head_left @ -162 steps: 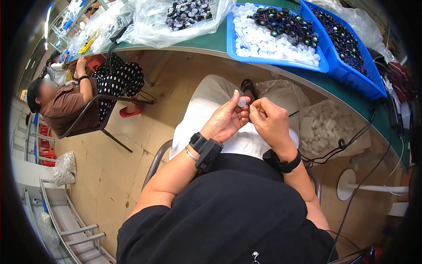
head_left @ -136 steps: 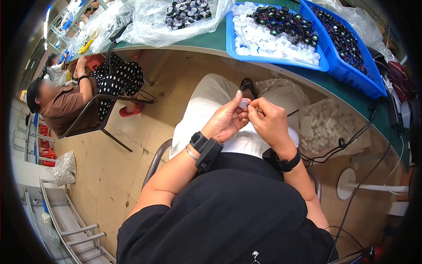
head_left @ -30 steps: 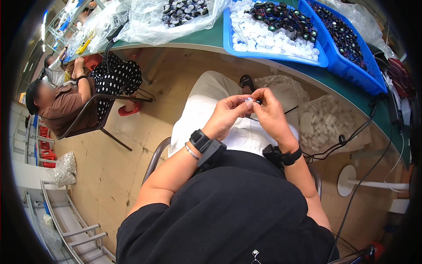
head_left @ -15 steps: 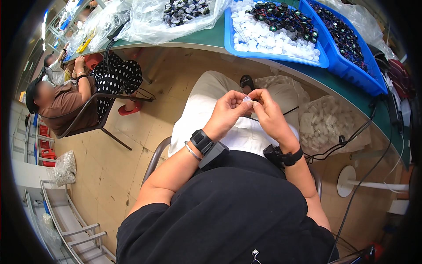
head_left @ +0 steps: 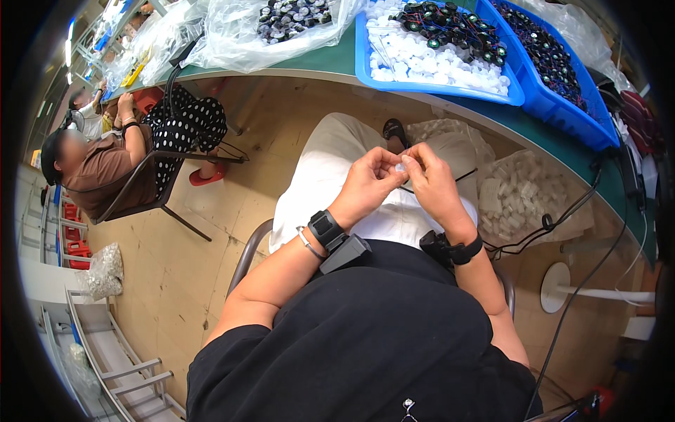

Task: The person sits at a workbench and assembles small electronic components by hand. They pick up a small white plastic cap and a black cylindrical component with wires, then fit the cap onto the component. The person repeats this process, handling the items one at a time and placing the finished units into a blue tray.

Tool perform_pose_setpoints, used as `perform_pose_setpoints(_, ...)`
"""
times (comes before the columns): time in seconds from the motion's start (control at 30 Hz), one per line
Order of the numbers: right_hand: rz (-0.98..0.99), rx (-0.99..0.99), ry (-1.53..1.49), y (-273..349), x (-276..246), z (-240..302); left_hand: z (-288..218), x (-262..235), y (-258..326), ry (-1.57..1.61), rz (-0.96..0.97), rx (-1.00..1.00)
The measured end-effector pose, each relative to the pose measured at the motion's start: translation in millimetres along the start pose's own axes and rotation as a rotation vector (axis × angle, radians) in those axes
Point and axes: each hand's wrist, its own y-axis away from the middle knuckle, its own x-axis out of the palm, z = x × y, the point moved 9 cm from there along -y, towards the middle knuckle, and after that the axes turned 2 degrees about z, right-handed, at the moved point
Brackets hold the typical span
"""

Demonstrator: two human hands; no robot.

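Above my lap, my left hand (head_left: 370, 181) and my right hand (head_left: 431, 179) meet at the fingertips. Pinched between them is a small whitish translucent plastic piece (head_left: 400, 168), mostly covered by the fingers, so its exact kind does not show. Both hands are closed on it. Beyond them on the bench stands a blue tray (head_left: 439, 93) with many white plastic pieces (head_left: 422, 62) like it. Small black round parts with red and blue wires (head_left: 450, 32) lie heaped over the far side of that tray.
A second blue bin (head_left: 583, 130) of wired black parts stands at the right of the green bench (head_left: 330, 62). Left of the trays lies a clear bag (head_left: 239, 49) with black-and-clear parts. Under the bench are bags of white pieces (head_left: 527, 197) and cables. A co-worker (head_left: 105, 165) sits at left.
My hands have shifted very slightly to the right and the fingers have turned a little around the small piece. It stays pinched between them.
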Motion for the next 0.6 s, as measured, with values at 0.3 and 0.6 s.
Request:
perform_pose_setpoints(0.3, 0.016, 0.030, -0.207, -1.0, -3.5, 7.2, -1.2, -0.7, 1.8, 0.137, -0.037, -0.027)
perform_pose_setpoints(0.6, 0.034, 0.166, -0.351, -3.7, -3.7, -14.6, -1.0, 0.1, 1.9, 0.195, -0.042, -0.023)
